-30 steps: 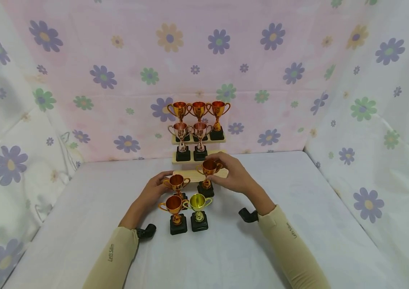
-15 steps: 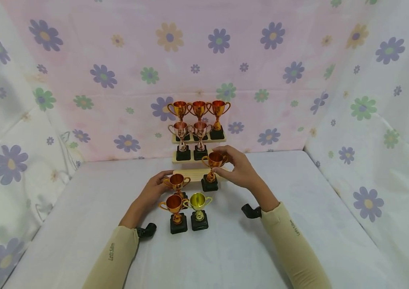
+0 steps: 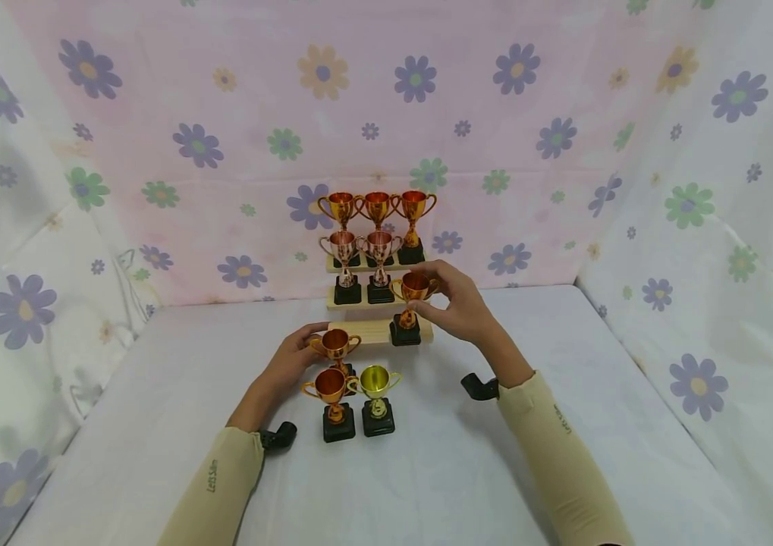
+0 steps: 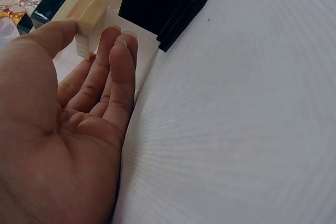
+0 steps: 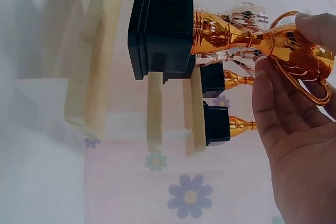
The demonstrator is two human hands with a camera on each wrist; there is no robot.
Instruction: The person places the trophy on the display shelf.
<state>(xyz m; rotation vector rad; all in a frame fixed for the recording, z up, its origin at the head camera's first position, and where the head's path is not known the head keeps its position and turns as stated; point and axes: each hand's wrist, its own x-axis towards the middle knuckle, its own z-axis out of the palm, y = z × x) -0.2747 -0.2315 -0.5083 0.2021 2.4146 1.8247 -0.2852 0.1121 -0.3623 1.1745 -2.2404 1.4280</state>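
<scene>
My right hand (image 3: 457, 303) holds an orange-gold trophy cup (image 3: 415, 290) by its bowl, thumb on one side and fingers on the other. In the right wrist view its black base (image 5: 165, 30) hangs upright over the lowest tier of a wooden stepped stand (image 5: 84, 87), with a gap between. At that tier's left end my left hand (image 3: 290, 362) grips the wooden stand (image 4: 89, 11), thumb against the board and fingers curled below it. Close by stands another orange-gold trophy (image 3: 335, 343), its base partly hidden. A third orange-gold trophy (image 3: 329, 385) and a yellow-gold one (image 3: 375, 381) stand in front.
On the stand's middle tier (image 3: 362, 305) are two rose-coloured trophies (image 3: 380, 244). Three gold trophies (image 3: 413, 203) fill the top tier. A flowered cloth (image 3: 495, 129) hangs behind, and white cloth (image 3: 222, 334) covers the table.
My right hand has raised the orange-gold trophy and carried it back and to the right, over the right part of the lowest tier. The left hand has stayed at the stand's end.
</scene>
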